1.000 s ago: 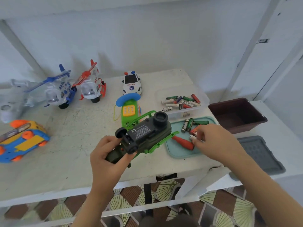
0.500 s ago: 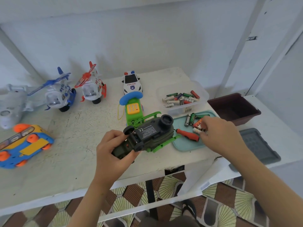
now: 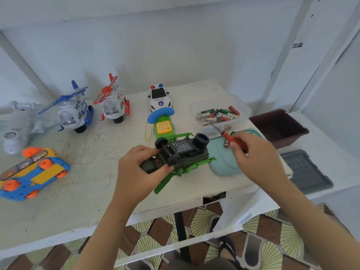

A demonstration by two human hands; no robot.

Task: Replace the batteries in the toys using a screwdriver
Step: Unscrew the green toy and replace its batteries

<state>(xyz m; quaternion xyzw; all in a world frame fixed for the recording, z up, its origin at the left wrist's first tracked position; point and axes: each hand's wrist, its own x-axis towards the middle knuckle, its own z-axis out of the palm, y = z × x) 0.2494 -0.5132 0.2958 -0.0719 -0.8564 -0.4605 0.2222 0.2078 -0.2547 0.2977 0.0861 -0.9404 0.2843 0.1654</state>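
Note:
A dark green toy helicopter (image 3: pixel 183 152) with bright green rotor blades lies upside down above the table, its black underside label facing up. My left hand (image 3: pixel 140 168) grips its tail end. My right hand (image 3: pixel 255 152) holds a red-handled screwdriver (image 3: pixel 231 139), lifted over the teal tray (image 3: pixel 224 164), its metal tip pointing up-left toward the battery box. A few loose batteries (image 3: pixel 227 142) lie on the tray beside the screwdriver. A clear plastic box (image 3: pixel 239 106) behind the tray holds several batteries.
Other toys stand on the white table (image 3: pixel 87 191): a blue helicopter (image 3: pixel 76 112), a red helicopter (image 3: pixel 115 102), a police car (image 3: pixel 158 97), a green phone toy (image 3: pixel 162 123), a blue-and-yellow bus (image 3: pixel 33 172). A maroon bin (image 3: pixel 278 125) and grey lid (image 3: pixel 305 170) sit right.
My right hand has picked the red screwdriver up off the teal tray and now holds it raised. My left hand keeps the helicopter in the same grip.

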